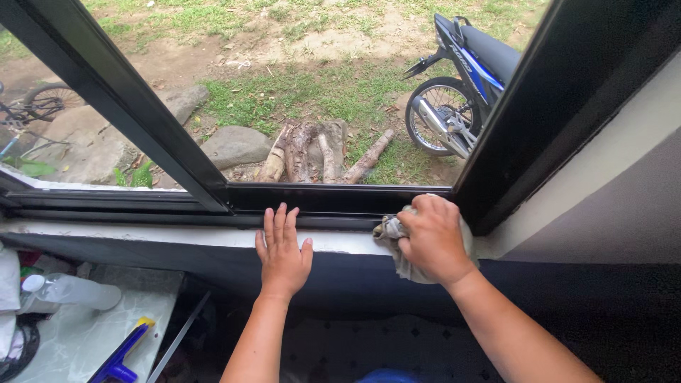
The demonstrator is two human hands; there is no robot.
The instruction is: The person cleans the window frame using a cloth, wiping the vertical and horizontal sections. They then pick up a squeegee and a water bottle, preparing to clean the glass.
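Gripping a crumpled grey cloth [397, 245], the right hand [433, 237] is closed around it and presses it on the white window sill [177, 234], just beside the black window frame [333, 198] at the right corner. The left hand [284, 248] lies open and flat on the same sill, fingers spread, well apart from the cloth. On the worktop [78, 333] at near left lie a clear plastic bottle [71, 291] and a blue squeegee [124, 354]. Outside stands a motorcycle [461, 78].
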